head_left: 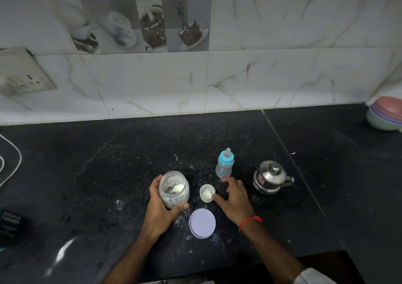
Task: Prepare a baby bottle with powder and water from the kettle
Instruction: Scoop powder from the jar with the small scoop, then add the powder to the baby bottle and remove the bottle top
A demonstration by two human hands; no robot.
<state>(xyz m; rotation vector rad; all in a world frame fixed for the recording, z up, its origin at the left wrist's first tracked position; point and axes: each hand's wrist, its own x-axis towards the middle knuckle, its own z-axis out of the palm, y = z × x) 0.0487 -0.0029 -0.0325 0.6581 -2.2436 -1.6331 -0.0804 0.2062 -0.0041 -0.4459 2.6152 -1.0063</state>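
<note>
- The powder step is judged to be in hand: an open glass jar [174, 189] with white powder inside is stood near the front edge of the dark counter [87, 175], about midway along its width.
- The jar is gripped by the left hand [162, 209], whose fingers and thumb are wrapped round its lower body.
- The jar's pale lid [202, 220] is laid flat just in front of it, nearer the front edge, apart from the jar.
- A small white cup [207, 193] holding a portion of powder is set just beside the jar, towards the right.
- The right hand [233, 199] is spread open over the counter; its thumb tip is seen at the cup's rim, though firm contact cannot be confirmed. Nothing is grasped by this grip.
- The baby bottle [225, 164] is stood upright behind the cup, further from the front edge, with its blue collar and teat fitted; it appears not yet opened.
- The steel kettle [270, 180] is stood to the right of the bottle, lid on, untouched.
- Next, the bottle is judged to need uncapping before powder can be tipped in, with a steady pour called for because the neck looks narrow.
- Water from the kettle is judged to be required afterwards.
- Loose powder is scattered on the counter around the jar.
</note>
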